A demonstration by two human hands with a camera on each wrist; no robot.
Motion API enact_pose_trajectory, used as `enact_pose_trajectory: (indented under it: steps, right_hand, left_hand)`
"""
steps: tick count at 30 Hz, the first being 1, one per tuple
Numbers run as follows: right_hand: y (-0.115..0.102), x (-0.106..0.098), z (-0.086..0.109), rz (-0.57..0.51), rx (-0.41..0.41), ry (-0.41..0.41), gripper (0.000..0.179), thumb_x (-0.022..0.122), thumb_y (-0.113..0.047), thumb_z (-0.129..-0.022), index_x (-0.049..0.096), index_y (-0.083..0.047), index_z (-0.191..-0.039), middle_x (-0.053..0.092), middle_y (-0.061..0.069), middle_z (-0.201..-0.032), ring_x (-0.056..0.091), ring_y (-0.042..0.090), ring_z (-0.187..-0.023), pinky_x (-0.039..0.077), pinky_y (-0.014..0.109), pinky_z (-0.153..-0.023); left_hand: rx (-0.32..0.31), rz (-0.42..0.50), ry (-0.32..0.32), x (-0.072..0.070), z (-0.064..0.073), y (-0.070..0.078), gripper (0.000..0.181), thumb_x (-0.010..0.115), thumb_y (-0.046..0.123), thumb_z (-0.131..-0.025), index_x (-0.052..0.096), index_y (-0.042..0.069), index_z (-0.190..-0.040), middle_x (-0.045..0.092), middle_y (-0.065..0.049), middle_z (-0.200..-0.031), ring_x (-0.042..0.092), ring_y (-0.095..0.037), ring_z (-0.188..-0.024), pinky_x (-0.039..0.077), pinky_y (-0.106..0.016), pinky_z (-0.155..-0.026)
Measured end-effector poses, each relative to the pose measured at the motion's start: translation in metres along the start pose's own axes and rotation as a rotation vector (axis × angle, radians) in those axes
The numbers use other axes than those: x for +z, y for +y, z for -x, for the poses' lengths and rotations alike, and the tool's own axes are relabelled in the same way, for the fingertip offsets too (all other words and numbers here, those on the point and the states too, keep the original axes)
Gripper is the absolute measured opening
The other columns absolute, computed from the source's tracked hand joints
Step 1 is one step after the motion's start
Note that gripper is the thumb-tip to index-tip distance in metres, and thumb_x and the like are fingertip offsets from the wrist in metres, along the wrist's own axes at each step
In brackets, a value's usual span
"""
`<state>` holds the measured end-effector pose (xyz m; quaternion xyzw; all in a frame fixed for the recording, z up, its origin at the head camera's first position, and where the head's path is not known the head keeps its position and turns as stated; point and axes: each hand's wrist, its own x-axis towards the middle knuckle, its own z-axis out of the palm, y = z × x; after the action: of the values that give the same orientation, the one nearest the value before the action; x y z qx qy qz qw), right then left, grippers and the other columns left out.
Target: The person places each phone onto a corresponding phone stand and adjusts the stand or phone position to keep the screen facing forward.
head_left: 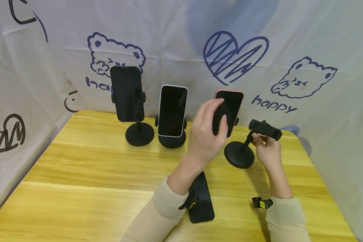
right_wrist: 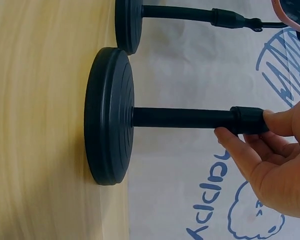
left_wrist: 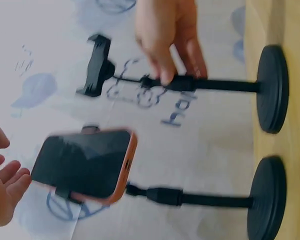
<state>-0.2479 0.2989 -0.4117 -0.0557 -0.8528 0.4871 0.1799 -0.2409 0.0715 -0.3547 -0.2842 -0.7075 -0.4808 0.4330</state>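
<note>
My right hand (head_left: 269, 151) pinches the collar on the pole of a black phone stand (head_left: 239, 155), thumb on one side and fingertips on the other, as the right wrist view shows. That stand's clamp (left_wrist: 97, 65) carries no phone. A phone in a pink case (head_left: 234, 102) sits sideways-clamped in the stand beside it. My left hand (head_left: 206, 127) hovers by this phone, fingers loosely bent and apart with nothing between them. In the left wrist view its fingers (left_wrist: 14, 177) are close to the phone's end; whether they touch it I cannot tell.
Two more stands hold a black phone (head_left: 127, 94) and a white-rimmed phone (head_left: 172, 111) at the back left. Another black phone (head_left: 202, 205) lies flat on the wooden table (head_left: 93, 174), partly under my left forearm. A drawn-on white cloth (head_left: 175, 50) hangs behind.
</note>
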Motion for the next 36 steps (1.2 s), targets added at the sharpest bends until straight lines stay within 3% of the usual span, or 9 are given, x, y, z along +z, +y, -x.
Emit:
enact_pose_trajectory:
  steps: [3, 7, 12, 16, 23, 26, 30, 33, 36]
  right_hand:
    - [0.002, 0.001, 0.0, -0.012, -0.017, 0.011, 0.039, 0.056, -0.003, -0.106, 0.055, 0.003, -0.144, 0.057, 0.028, -0.132, 0.062, 0.043, -0.125, 0.056, 0.027, -0.09]
    - [0.005, 0.002, -0.003, -0.029, -0.058, 0.015, 0.038, 0.058, -0.002, -0.105, 0.057, 0.004, -0.142, 0.059, 0.027, -0.129, 0.063, 0.044, -0.121, 0.056, 0.017, -0.084]
    - [0.008, 0.001, -0.005, -0.019, -0.112, 0.027, 0.036, 0.061, -0.003, -0.103, 0.062, 0.001, -0.139, 0.064, 0.022, -0.127, 0.066, 0.041, -0.116, 0.056, 0.014, -0.08]
    - [0.009, 0.0, -0.005, 0.0, -0.114, 0.04, 0.036, 0.063, -0.005, -0.103, 0.064, -0.001, -0.138, 0.065, 0.017, -0.128, 0.067, 0.036, -0.115, 0.056, 0.014, -0.079]
    - [0.006, -0.009, -0.002, 0.071, -0.104, 0.051, 0.036, 0.067, -0.011, -0.101, 0.065, 0.001, -0.135, 0.068, 0.023, -0.12, 0.061, -0.007, -0.085, 0.051, 0.009, -0.076]
    - [0.002, -0.017, -0.003, 0.074, -0.026, 0.063, 0.033, 0.069, -0.013, -0.101, 0.069, 0.0, -0.131, 0.073, 0.019, -0.115, 0.062, -0.007, -0.084, 0.048, 0.012, -0.079]
    - [-0.007, -0.029, -0.005, -0.25, 0.071, 0.134, 0.032, 0.064, -0.005, -0.102, 0.07, -0.003, -0.134, 0.074, 0.005, -0.12, 0.067, 0.006, -0.101, 0.055, 0.016, -0.086]
    - [-0.016, -0.037, -0.001, -0.563, -0.025, 0.198, 0.03, 0.063, -0.003, -0.102, 0.07, 0.001, -0.132, 0.073, 0.005, -0.118, 0.07, 0.015, -0.103, 0.058, 0.018, -0.084]
    - [-0.025, -0.046, 0.005, -0.674, -0.147, 0.223, 0.03, 0.066, -0.011, -0.103, 0.07, 0.007, -0.125, 0.074, 0.01, -0.114, 0.072, 0.02, -0.097, 0.06, 0.02, -0.081]
  left_hand:
    - [0.063, -0.014, -0.06, 0.012, 0.006, 0.007, 0.034, 0.063, 0.009, -0.101, 0.061, -0.002, -0.133, 0.062, -0.017, -0.131, 0.064, -0.025, -0.117, 0.052, -0.02, -0.097]
    - [0.042, -0.061, -0.169, 0.029, 0.012, 0.015, 0.031, 0.065, 0.011, -0.103, 0.066, 0.001, -0.132, 0.062, -0.014, -0.133, 0.064, -0.022, -0.116, 0.052, -0.013, -0.084]
    - [-0.029, -0.073, -0.266, 0.046, 0.019, 0.021, 0.032, 0.064, 0.01, -0.104, 0.067, 0.003, -0.135, 0.062, -0.012, -0.138, 0.063, -0.021, -0.123, 0.052, -0.015, -0.093]
    - [-0.039, -0.108, -0.313, 0.054, 0.022, 0.023, 0.035, 0.061, 0.009, -0.105, 0.065, 0.005, -0.139, 0.061, -0.01, -0.143, 0.062, -0.02, -0.128, 0.049, -0.016, -0.101]
    - [-0.027, -0.138, -0.338, 0.057, 0.026, 0.018, 0.036, 0.063, 0.007, -0.104, 0.066, 0.008, -0.14, 0.063, -0.006, -0.142, 0.062, -0.018, -0.13, 0.043, -0.017, -0.108]
    - [-0.026, -0.116, -0.332, 0.057, 0.025, 0.016, 0.036, 0.063, 0.006, -0.104, 0.066, 0.007, -0.139, 0.064, -0.006, -0.14, 0.063, -0.018, -0.128, 0.045, -0.016, -0.106]
    - [-0.031, -0.102, -0.334, 0.056, 0.024, 0.015, 0.035, 0.062, 0.007, -0.105, 0.067, 0.008, -0.139, 0.065, -0.006, -0.139, 0.064, -0.018, -0.126, 0.047, -0.016, -0.103]
    - [-0.029, -0.096, -0.334, 0.056, 0.024, 0.015, 0.034, 0.062, 0.008, -0.105, 0.067, 0.008, -0.139, 0.065, -0.006, -0.139, 0.064, -0.018, -0.125, 0.048, -0.015, -0.102]
    - [-0.025, -0.089, -0.331, 0.056, 0.023, 0.015, 0.034, 0.062, 0.008, -0.105, 0.067, 0.007, -0.139, 0.065, -0.006, -0.138, 0.065, -0.018, -0.123, 0.049, -0.015, -0.1]
